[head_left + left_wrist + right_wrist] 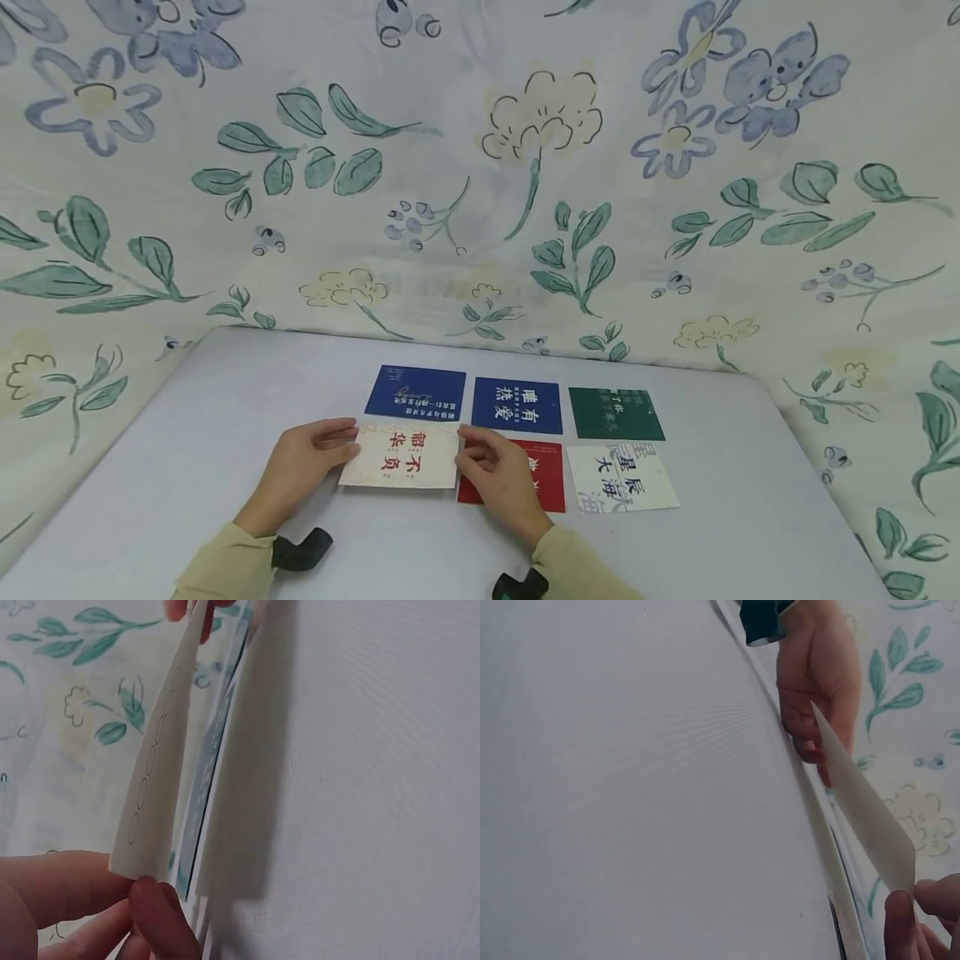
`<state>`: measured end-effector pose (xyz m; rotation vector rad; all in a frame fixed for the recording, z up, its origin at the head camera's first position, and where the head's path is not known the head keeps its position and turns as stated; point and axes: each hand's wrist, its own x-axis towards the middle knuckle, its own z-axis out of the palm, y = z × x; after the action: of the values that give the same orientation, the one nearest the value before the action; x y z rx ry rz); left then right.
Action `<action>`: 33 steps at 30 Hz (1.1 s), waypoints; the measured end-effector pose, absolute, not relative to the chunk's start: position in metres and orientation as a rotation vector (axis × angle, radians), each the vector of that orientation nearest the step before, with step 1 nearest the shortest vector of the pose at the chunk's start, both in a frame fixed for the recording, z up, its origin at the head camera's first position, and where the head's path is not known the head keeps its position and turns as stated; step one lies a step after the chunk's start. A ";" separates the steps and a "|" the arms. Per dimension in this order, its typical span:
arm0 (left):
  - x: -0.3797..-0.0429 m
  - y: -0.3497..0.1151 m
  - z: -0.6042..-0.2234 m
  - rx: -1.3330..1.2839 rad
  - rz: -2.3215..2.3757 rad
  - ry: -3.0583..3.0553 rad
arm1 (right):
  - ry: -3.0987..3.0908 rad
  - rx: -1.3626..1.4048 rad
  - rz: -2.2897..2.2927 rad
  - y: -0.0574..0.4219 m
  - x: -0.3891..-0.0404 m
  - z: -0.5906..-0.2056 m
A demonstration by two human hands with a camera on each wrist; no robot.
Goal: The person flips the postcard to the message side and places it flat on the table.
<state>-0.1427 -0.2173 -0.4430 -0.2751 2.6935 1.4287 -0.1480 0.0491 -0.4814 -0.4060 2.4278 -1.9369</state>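
Head: cream card w/ red print (405, 471) held at opp. ends, L hand (303, 462) pinching its L edge, R hand (502, 479) its R edge. Sits nearer the person than the L blue card (415, 393), just L of red card (551, 479); mid blue card (517, 407), green card (617, 415) + white card (622, 479) to the R.
L wrist: narrow thumb/finger pinch near corner; card tilted, off table (375, 787).
R wrist: same narrow pinch, far end. Step prob. = positioning card in near row; next move likely calls for level lowering, w/o nudging neighbors.
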 end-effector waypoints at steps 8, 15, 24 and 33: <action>-0.144 -0.219 -0.447 -0.366 1.703 2.548 | 2.306 -0.404 -1.997 0.047 -0.141 -0.462; -0.145 -0.220 -0.448 -0.399 1.814 2.512 | 2.263 -0.530 -2.032 0.048 -0.137 -0.451; -0.146 -0.223 -0.450 -0.441 1.801 2.537 | 2.239 -0.613 -2.050 0.048 -0.146 -0.477; -0.145 -0.223 -0.449 -0.367 1.850 2.551 | 2.217 -0.445 -2.067 0.048 -0.146 -0.472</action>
<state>-0.1454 -0.2228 -0.4491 -0.3669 2.5513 1.8504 -0.1462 0.0483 -0.4720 -0.4451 2.2169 -2.0675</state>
